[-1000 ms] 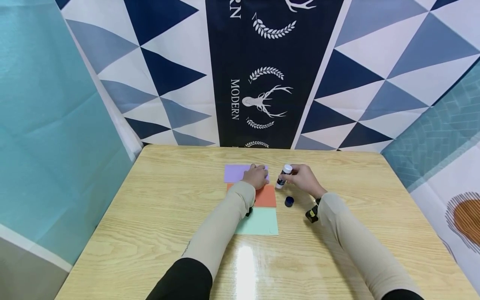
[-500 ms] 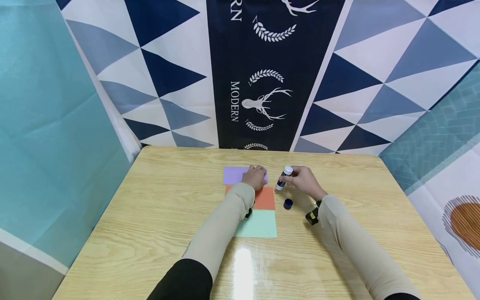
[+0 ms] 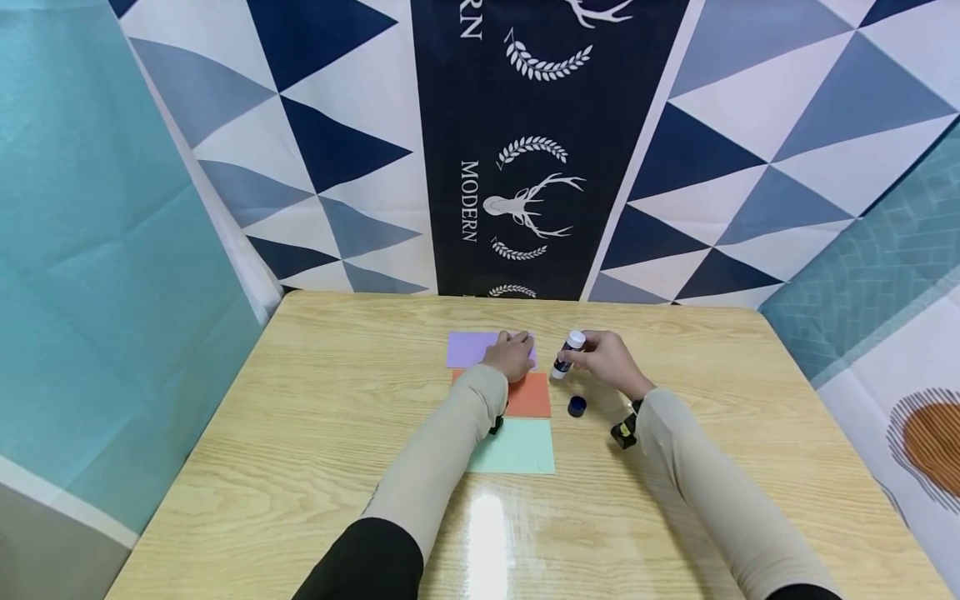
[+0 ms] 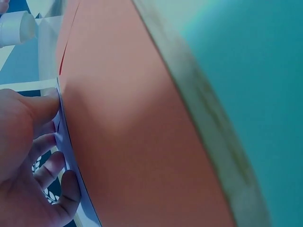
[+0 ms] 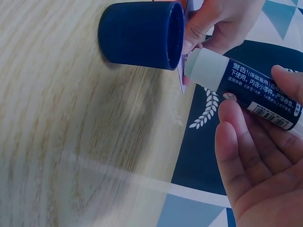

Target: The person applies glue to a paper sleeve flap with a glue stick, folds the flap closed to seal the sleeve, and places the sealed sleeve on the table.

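Note:
My right hand (image 3: 609, 362) grips an uncapped glue stick (image 3: 568, 357) between thumb and fingers, tilted with its white base up and its glue end down. In the right wrist view the pale tip of the glue stick (image 5: 208, 71) is close to the purple paper's corner; whether they touch cannot be told. My left hand (image 3: 510, 357) rests on the purple paper (image 3: 470, 348), fingertips and thumb pressing it near the orange paper (image 3: 532, 397). Below lies a mint-green paper (image 3: 525, 448), partly covered by the left forearm. The dark blue cap (image 3: 577, 406) stands on the table.
The wooden table (image 3: 322, 400) extends to both sides of the papers. A patterned curtain (image 3: 517, 125) hangs behind its far edge. A small black device (image 3: 624, 429) is at the right wrist, above the table.
Both hands keep their places and hold. The whole view has shifted very slightly with the head; the papers, cap and glue stick show no clear movement.

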Demonstrator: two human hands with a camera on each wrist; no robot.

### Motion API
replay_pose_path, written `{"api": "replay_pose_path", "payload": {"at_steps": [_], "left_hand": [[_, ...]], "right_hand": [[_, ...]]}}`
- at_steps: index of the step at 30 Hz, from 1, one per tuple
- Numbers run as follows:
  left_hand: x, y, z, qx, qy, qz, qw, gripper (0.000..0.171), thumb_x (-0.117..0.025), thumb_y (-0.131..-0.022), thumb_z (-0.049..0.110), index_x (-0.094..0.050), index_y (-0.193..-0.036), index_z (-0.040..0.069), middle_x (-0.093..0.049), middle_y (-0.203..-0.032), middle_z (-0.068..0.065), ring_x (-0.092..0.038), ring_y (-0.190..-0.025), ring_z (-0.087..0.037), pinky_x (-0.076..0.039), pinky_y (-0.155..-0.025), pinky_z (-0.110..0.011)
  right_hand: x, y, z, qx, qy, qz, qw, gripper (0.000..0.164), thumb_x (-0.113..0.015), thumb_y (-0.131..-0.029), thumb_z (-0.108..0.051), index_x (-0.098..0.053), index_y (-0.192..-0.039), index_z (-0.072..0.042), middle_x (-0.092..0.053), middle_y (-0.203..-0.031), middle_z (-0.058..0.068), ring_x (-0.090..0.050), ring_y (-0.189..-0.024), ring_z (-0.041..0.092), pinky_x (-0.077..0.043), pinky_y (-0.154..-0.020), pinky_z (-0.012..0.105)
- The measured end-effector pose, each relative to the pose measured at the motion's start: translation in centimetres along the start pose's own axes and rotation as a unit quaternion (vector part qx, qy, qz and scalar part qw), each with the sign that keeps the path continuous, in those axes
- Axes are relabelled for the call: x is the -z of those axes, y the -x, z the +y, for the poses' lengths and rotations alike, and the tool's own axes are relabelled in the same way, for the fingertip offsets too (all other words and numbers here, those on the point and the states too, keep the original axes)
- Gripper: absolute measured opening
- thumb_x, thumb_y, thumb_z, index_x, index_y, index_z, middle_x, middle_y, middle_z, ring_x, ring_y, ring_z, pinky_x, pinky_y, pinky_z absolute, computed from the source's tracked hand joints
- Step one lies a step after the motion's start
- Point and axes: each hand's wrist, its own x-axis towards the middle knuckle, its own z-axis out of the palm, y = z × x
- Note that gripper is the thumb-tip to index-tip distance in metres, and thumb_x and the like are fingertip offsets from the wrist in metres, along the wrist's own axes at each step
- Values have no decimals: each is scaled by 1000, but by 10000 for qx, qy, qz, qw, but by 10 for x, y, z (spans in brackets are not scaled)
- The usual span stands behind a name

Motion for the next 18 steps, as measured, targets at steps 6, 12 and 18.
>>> {"api": "replay_pose_path", "payload": {"at_steps": [6,12,18], "left_hand": [[-1,2,-1,-50,13,340,9994,49,-48,-102,37,-42,-149,21,-31,-159,6,-35,-141,-21,-48,-103,-40],[-7,-1,-1,-69,349,824,9960,29,-56,-99,33,-64,-122,18,-55,-140,5,-49,-121,-18,-52,-89,-35],[-8,-1,-1,-29,652,979,9931,16,-61,-96,32,-62,-95,16,-63,-109,5,-49,-99,-15,-49,-76,-29]], "right_hand": [[0,0,4,-9,-28,-30,10000,27,-73,-88,-25,-72,-99,-1,-73,-87,14,-68,-79,37,-52,-61,26],[0,-1,5,-75,-53,-28,10000,27,-73,-88,-26,-72,-101,-1,-73,-87,14,-67,-79,37,-50,-60,27],[2,0,2,-31,-92,6,10000,27,-73,-87,-25,-72,-101,-1,-73,-87,14,-66,-79,38,-48,-58,25]]}}
